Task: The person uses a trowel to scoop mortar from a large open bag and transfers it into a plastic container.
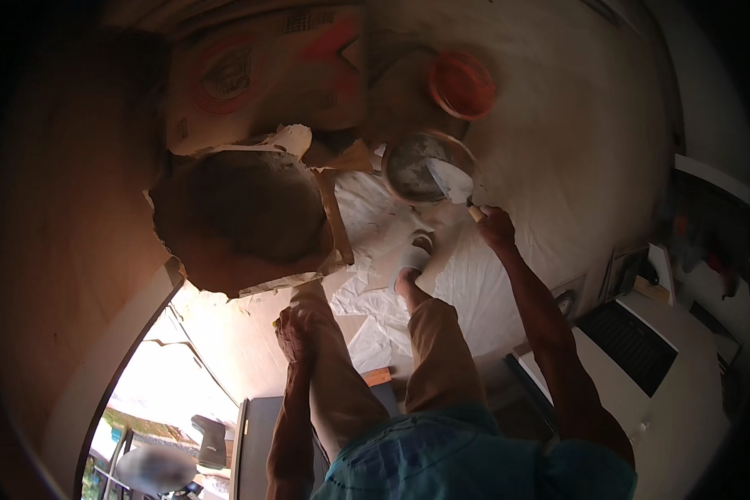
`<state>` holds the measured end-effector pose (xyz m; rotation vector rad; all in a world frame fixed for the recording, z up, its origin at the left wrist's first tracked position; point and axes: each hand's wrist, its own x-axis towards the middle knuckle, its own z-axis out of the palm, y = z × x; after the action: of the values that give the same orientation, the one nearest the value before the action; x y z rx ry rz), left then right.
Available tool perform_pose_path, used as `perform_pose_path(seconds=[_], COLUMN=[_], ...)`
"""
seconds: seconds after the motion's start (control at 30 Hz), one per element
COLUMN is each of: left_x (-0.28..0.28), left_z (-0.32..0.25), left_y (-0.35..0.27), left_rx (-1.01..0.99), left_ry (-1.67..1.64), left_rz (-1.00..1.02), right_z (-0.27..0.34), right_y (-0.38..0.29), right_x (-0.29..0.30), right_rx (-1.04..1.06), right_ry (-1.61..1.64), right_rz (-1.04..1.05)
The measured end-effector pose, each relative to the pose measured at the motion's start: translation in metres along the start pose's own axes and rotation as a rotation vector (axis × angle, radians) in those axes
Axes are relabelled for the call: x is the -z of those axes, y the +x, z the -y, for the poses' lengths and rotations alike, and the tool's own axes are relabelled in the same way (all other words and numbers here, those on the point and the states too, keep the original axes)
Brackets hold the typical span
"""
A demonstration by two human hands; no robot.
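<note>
My right hand (497,226) grips the pale handle of a trowel (454,181). Its broad blade, smeared whitish, lies over the near right rim of a round tub (400,164) with grey material inside. Beside my left thigh, my left hand (295,335) is curled around something small; only a yellow bit shows, and the rest is hidden in the fist. Ahead of that hand is a large paper sack (344,231) with a ragged, torn-open top. Its inside is dark, so I cannot tell what it holds.
A red bucket (462,85) stands beyond the tub. A printed sack (269,75) lies behind the torn one. Crumpled white sheeting (381,300) covers the floor under my shoe (415,253). A white appliance (681,406) stands at right; a bright doorway (162,381) opens lower left, with a boot (211,440) beyond.
</note>
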<state>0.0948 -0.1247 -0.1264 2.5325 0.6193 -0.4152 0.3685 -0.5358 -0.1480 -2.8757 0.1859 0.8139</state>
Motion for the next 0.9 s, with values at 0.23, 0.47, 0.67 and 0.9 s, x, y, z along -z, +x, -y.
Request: perform_pose_path(seconds=[0.23,0.47,0.67,0.9], left_x=[-0.01,-0.01,-0.006,0.008], left_z=[0.021,0.017,0.012,0.004], left_y=[-0.002,0.0,0.006,0.024], left_rx=[0.03,0.131,0.213,0.191], left_ry=[-0.033,-0.05,-0.105,-0.373], left_rz=[-0.015,-0.037,0.022,-0.085], right_z=[0.029,0.128,0.248,0.37], right_y=[-0.078,-0.124,-0.108,-0.095], right_x=[0.059,0.155,0.158,0.123], right_rx=[-0.277,0.066,0.944,1.256], right_ry=[1.1,0.793,0.08,-0.906], right_rz=[0.411,0.461,0.062,-0.141])
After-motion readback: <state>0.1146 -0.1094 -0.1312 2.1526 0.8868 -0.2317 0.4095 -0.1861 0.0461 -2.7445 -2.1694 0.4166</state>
